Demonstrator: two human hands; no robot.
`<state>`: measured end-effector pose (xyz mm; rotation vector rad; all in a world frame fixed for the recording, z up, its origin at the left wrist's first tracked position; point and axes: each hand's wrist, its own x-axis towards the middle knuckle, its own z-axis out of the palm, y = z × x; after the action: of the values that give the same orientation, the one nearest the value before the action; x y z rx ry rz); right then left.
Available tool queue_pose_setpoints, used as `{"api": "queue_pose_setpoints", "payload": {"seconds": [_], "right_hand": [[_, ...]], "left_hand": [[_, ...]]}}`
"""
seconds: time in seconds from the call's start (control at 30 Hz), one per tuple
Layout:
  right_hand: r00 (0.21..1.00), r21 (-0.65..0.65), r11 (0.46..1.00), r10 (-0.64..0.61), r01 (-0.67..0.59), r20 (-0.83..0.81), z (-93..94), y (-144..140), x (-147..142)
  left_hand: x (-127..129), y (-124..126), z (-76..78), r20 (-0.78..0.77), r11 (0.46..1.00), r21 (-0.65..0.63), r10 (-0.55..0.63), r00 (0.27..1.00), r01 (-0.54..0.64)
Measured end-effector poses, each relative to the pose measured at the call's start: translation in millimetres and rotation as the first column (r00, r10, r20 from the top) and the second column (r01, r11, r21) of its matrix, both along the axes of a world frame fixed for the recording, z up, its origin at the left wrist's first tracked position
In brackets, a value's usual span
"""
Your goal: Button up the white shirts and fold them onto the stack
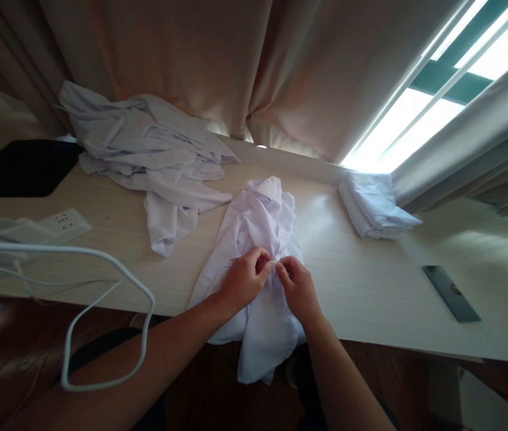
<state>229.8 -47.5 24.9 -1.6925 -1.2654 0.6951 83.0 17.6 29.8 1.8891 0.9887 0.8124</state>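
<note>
1. Hands meet over a crumpled white garment (260, 239) lying at the near edge of the pale wooden table (361, 287), its lower part hanging off the edge towards the person.
2. Left hand (243, 280) is curled nearly closed, fingertips pinching a small fold of the cloth at the middle of the garment.
3. Right hand (296, 286) mirrors it, fingers bent in and pinching the same spot; the two sets of fingertips almost touch.
4. Seen from the garment, a loose heap of white clothes (155, 161) sprawls at about ten o'clock, one end trailing down close to the garment but apart from it.
5. At two o'clock a neatly folded white stack (377, 206) sits against the curtain (245, 66), beneath the bright window (419, 120).
6. At four o'clock a dark flat phone-like slab (451, 293) lies on the table, well apart from the hands.
7. At nine o'clock, a white power strip (63, 222) rests near the table's left end, and a white cable (101, 311) loops off the edge in front of the left forearm.
8. Beyond the strip, a black flat panel (20, 167) lies at the far left.
</note>
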Motion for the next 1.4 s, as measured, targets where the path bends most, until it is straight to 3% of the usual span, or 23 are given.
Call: {"api": "queue_pose_setpoints", "payload": {"seconds": [0.23,1.4], "right_hand": [[1.0,0.003,1.0,0.0,0.0,0.025,-1.2,-0.1,-1.5],[1.0,-0.012,1.0,0.012,-0.012,-0.006,1.1,0.7,-2.3]], "left_hand": [[0.7,1.7,-2.0,-0.02,0.999,0.034,0.021,1.0,-0.02],[0.2,3.7,-2.9,-0.004,0.999,-0.046,-0.019,1.0,0.019]]}}
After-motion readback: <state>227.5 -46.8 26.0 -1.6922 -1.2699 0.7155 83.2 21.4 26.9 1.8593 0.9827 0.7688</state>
